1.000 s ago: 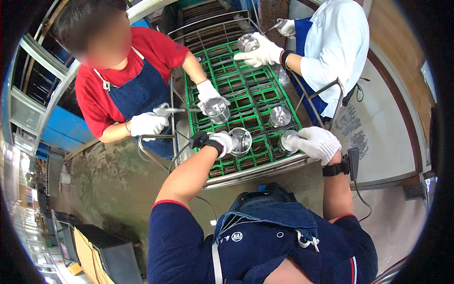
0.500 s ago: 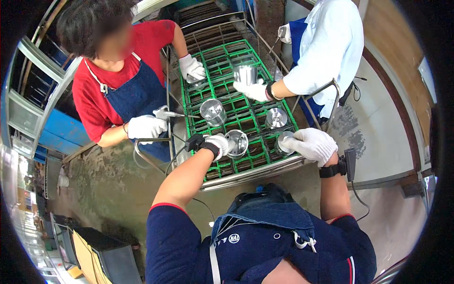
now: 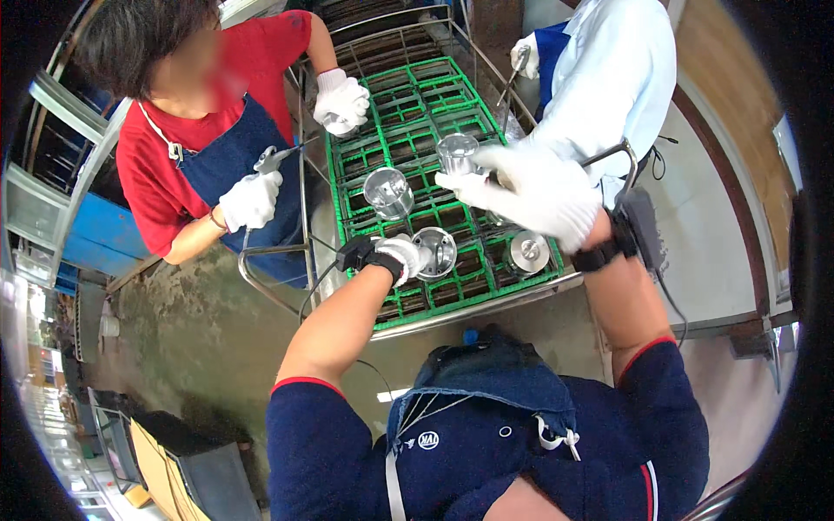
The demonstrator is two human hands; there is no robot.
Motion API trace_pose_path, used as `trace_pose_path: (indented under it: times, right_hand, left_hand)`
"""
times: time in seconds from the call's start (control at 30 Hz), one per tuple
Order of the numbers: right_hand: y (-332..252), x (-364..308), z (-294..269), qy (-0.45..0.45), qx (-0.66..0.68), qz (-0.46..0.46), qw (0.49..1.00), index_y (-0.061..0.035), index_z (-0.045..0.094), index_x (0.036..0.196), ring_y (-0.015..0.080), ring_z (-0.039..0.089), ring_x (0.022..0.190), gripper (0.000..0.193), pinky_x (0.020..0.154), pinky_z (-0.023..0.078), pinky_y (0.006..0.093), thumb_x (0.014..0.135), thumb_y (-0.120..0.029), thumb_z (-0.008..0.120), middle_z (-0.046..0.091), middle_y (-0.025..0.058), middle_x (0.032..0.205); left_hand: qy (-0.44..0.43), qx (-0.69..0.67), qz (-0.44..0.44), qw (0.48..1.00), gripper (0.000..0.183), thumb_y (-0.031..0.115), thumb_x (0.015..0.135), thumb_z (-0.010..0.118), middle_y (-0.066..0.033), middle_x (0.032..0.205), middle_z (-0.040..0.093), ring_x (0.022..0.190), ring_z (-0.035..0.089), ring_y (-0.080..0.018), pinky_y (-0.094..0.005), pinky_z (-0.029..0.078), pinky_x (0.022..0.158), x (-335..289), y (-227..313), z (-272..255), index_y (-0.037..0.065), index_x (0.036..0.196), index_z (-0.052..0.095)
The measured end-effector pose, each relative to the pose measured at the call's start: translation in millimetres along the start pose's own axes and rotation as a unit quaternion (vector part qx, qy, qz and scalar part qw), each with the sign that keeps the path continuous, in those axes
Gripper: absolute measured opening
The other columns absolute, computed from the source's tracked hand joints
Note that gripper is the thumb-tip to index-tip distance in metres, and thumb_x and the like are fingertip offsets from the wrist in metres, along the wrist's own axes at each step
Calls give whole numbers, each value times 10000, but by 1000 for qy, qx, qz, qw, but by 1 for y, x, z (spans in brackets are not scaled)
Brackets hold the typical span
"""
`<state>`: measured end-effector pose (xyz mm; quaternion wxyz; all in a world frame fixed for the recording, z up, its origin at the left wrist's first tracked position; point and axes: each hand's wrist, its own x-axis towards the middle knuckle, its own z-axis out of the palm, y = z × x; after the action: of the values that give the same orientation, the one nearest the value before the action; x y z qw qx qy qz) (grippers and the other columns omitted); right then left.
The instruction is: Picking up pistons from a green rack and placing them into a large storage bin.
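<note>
My left hand [image 3: 400, 258], in a white knit glove, is closed on the edge of a shiny hollow metal cylinder [image 3: 437, 253] in a green grid rack [image 3: 360, 182]. My right hand [image 3: 543, 195], gloved too and slightly blurred, is raised over the rack's right side with its fingers apart. Just beyond its fingertips is another metal cylinder [image 3: 458, 154]; whether they touch is hard to tell. A third cylinder [image 3: 388, 193] stands tilted left of it. Near the rack's front right corner sits a cylinder with a round boss on top [image 3: 528, 253].
A metal-railed cart [image 3: 478, 311] carries the rack. At the left, a person in red has one gloved hand [image 3: 341, 102] at the rack's edge and an air-gun-like tool [image 3: 276, 158] in the other. A person in light blue [image 3: 599, 87] stands at the right, a gloved hand [image 3: 526, 56] holding a tool.
My right hand has left the front right cylinder and moved up and left over the rack. My left hand stays. The cylinder in the light-blue person's hand has moved nearer to me.
</note>
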<state>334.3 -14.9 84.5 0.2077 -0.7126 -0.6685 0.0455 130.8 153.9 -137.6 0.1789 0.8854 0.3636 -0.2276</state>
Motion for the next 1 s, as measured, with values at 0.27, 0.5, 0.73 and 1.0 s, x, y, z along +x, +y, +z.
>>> trace_pose_path:
  times: [0.27,0.5,0.73,1.0]
  right_hand:
    - [56,140,120,-131,12,114,985,-64,544,1394,363,644,1141,677,964,505,430,849,-453,645,666,215,1240]
    - [50,146,203,-167,-274,-5,947,-133,757,962,340,706,861,274,784,546,462,797,-284,600,736,137,898]
    - [38,178,206,-220,-41,111,968,-29,775,869,298,724,771,824,739,556,410,851,-790,460,732,159,786]
    - [25,167,223,-169,-144,107,969,-120,774,894,290,712,835,530,715,526,445,805,-603,574,747,127,914]
  left_hand:
    - [-65,-42,-50,996,668,525,841,541,-284,1178,668,1116,658,-393,-439,504,944,-32,41,-50,-27,1194,670]
    - [-47,-43,-46,997,586,499,864,521,-276,1096,692,1057,676,-405,-441,526,894,-35,19,-35,-10,1081,716]
    - [-48,-66,-75,994,589,511,881,508,-278,1120,686,1060,672,-420,-463,523,908,-29,17,-30,7,1107,713]
    - [-40,-44,-48,997,608,525,881,516,-283,1048,701,1018,688,-422,-467,542,871,-23,32,-38,-20,1060,718]
